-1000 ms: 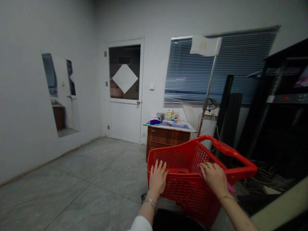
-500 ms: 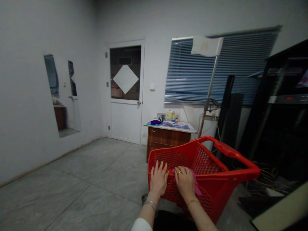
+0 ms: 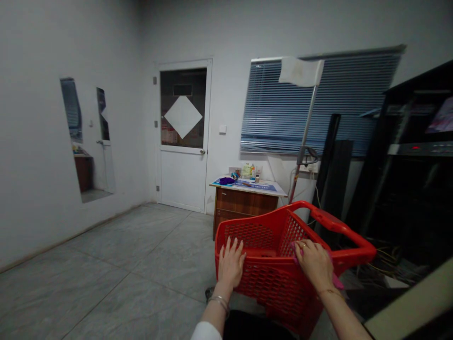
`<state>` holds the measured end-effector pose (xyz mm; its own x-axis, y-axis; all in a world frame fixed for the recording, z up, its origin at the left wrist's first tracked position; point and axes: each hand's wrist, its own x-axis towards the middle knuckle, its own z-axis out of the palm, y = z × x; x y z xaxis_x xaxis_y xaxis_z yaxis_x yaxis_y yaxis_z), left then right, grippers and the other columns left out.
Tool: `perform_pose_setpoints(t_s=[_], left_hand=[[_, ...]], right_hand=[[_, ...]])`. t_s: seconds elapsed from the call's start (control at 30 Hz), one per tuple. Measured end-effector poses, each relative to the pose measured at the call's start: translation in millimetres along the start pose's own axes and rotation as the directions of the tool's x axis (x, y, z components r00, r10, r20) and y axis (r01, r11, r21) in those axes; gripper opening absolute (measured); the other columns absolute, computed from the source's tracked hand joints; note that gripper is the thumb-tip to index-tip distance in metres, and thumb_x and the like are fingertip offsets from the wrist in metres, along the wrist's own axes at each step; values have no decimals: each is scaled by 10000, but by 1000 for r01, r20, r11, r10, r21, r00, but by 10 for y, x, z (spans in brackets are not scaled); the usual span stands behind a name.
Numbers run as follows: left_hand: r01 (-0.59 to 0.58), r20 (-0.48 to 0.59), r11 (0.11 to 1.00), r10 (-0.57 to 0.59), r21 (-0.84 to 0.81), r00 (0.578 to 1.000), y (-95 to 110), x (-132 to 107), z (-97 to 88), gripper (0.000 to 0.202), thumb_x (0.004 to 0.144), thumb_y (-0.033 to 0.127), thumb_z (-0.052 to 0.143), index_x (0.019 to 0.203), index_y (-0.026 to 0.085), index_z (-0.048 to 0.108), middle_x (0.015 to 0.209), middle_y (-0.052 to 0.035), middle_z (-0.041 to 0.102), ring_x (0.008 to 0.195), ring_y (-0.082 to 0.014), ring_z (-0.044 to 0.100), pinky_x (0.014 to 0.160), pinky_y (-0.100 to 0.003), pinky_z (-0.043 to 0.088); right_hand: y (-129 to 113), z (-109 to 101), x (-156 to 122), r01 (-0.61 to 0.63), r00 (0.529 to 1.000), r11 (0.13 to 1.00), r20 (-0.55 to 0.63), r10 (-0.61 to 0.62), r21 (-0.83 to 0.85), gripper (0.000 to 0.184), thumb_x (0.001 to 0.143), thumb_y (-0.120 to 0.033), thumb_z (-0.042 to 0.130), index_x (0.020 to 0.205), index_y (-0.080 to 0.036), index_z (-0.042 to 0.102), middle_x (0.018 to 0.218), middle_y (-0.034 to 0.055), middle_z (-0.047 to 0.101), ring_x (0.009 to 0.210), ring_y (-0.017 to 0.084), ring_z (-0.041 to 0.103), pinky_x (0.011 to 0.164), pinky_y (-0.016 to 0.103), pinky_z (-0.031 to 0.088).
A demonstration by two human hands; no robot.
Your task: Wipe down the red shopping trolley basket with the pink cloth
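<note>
In front of me stands a red plastic shopping cart (image 3: pixel 272 283) with perforated sides and a handle bar at its right end. My left hand (image 3: pixel 230 263) rests on the near rim toward the cart's left end, fingers stretched out and holding nothing. Farther right on the same rim, my right hand (image 3: pixel 314 262) is closed over a pink cloth (image 3: pixel 336 279), pressing it against the rim. Most of the cloth is hidden under that hand. The part of the cart's inside that shows holds no goods.
Behind the cart is a wooden cabinet (image 3: pixel 244 202) with a purple cloth (image 3: pixel 227 181) and small bottles on top. A pole with a white flag (image 3: pixel 300 72) rises beside it. Dark racks (image 3: pixel 406 189) stand right. A white door (image 3: pixel 181 182) and wall mirror (image 3: pixel 92 160) lie left.
My right hand has slid the pink cloth rightward along the near rim, toward the handle end. My left hand stays at the left end. The view has shifted slightly.
</note>
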<state>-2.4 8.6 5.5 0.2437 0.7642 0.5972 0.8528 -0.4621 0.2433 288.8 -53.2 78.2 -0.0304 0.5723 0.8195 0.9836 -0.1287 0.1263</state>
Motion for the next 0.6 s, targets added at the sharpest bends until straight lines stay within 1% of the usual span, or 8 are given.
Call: perform_pose_setpoints(t_s=[0.1,0.2,0.3,0.37,0.4,0.47,0.5,0.6], left_hand=[[16,-2,1000,-16,8,1000,25,-3,1,452,1001,379,381,1453,358,390,1528,26,389,1455,-231,221,1154,-466,274],[21,-9,1000,-21,15,1000,29,-6,16,451,1005,379,366,1455,361,385,1536,27,374,1454,-238,222,1145,-475,283],[11,-13,1000,-11,20,1000,9,-9,21,452,1010,369,347,1460,352,378,1538,22,370,1455,-234,222,1143,-472,285],[-4,-8,1000,5,14,1000,-17,-12,16,454,1012,371,342,1465,347,370,1539,21,368,1456,-227,219,1145,-467,285],[-12,-4,1000,12,7,1000,-32,-13,12,455,1013,375,340,1465,343,369,1540,22,366,1456,-223,217,1147,-464,283],[-18,6,1000,18,-5,1000,-59,-14,2,453,1014,388,336,1462,335,377,1540,23,365,1456,-217,218,1151,-459,280],[-16,11,1000,16,-8,1000,-69,-13,-3,452,1015,393,335,1460,331,382,1538,24,367,1456,-214,220,1152,-457,280],[-2,22,1000,2,-7,1000,-73,-7,-18,453,1011,391,350,1458,327,387,1532,16,379,1453,-215,230,1151,-458,285]], right_hand=[[-261,41,-77,-24,998,999,-60,26,33,257,927,-300,473,968,-194,704,965,59,677,857,187,519,829,329,371],[-769,83,-145,-18,996,991,-84,29,134,206,911,-255,501,977,-207,690,987,57,675,912,197,536,865,338,387],[-1292,106,-159,-15,997,970,-69,33,243,193,904,-232,499,991,-239,671,982,40,671,917,201,543,858,354,406],[-1524,108,-146,-6,998,959,-56,22,283,196,901,-221,496,997,-247,665,964,35,667,906,196,544,844,349,409],[-1582,106,-136,5,999,956,-49,10,293,199,900,-218,495,1002,-249,663,961,33,667,902,192,544,841,343,406],[-1558,97,-112,39,999,955,-23,-34,293,209,911,-222,480,1005,-252,665,966,26,668,891,181,540,833,327,395],[-1473,90,-98,58,998,958,-2,-59,282,217,921,-231,467,1002,-255,667,972,22,670,886,175,537,826,319,388],[-965,56,-48,73,994,978,61,-86,198,264,949,-262,419,986,-251,680,975,14,671,876,164,527,798,308,365]])
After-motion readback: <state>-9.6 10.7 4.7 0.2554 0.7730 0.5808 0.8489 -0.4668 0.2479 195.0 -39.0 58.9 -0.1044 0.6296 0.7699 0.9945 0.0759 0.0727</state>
